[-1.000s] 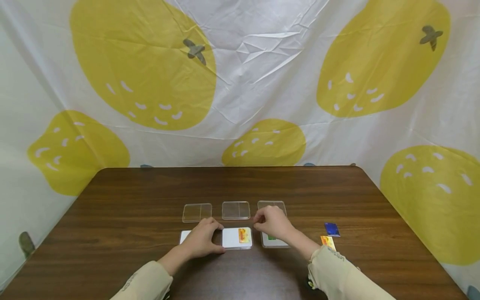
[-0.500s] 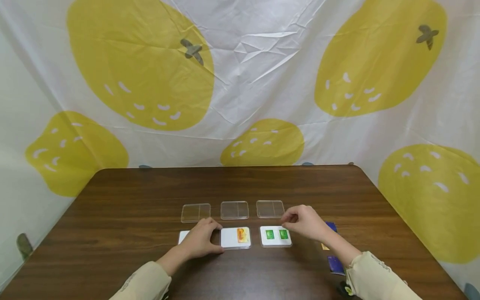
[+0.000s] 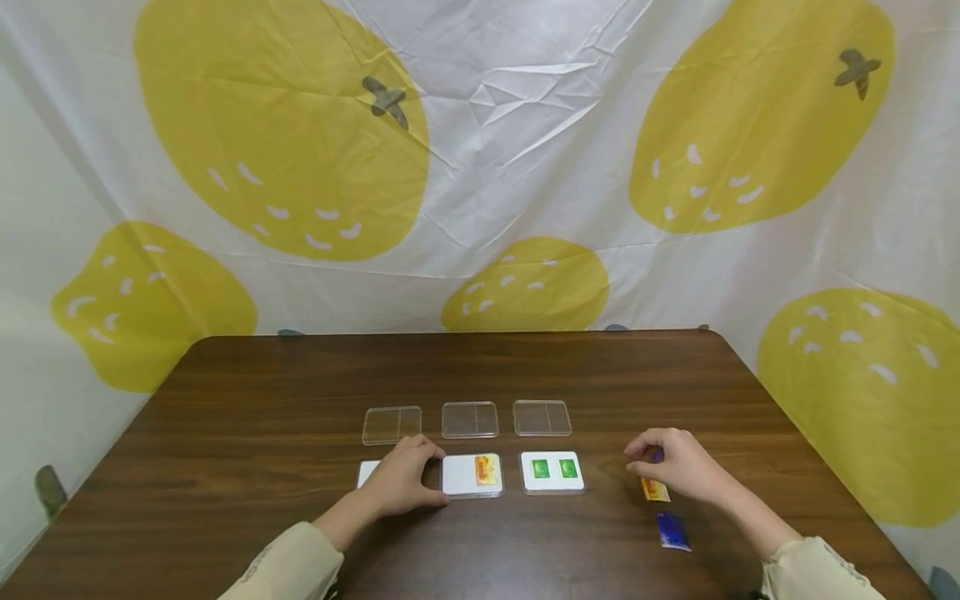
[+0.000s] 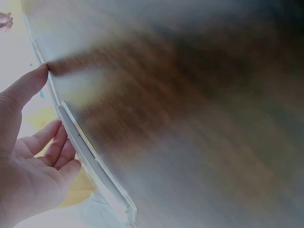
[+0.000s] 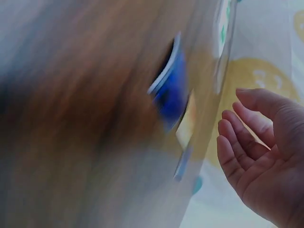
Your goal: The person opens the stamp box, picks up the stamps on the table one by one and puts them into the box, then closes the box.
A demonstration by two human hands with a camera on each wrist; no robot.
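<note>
A small orange-and-yellow rectangular card [image 3: 656,490] lies flat on the brown wood-grain table [image 3: 525,550], partly beneath the person's right hand [image 3: 678,460]. Nearer the person is a small deep-blue rectangular card [image 3: 672,531]; the right wrist view, though blurred, shows it bowed in a curve, with a pale edge lifted off the wood. A second small blue card [image 3: 657,457] shows only as a sliver below the right fingers, beyond the orange one, so the three make a loose row. The right hand hovers here with nothing in its grasp: its fingers are softly bent, the thumb apart from them

To the left sit shallow clear plastic cases with rounded corners. The right-hand case [image 3: 553,470] bears a glossy white card printed with two bright green rectangles side by side. The middle case [image 3: 459,477] has a white face, plain on its left half, with an orange-and-yellow picture on the right. Of the left-hand white card [image 3: 366,472] just a corner shows

The left hand [image 3: 401,475] arches over that card, thumb and fingers spread apart at the middle case's left end; whether they press on it, I cannot tell

Beyond stand in line three transparent rectangular lids [image 3: 465,421], each crossed by a thin upright line
</note>
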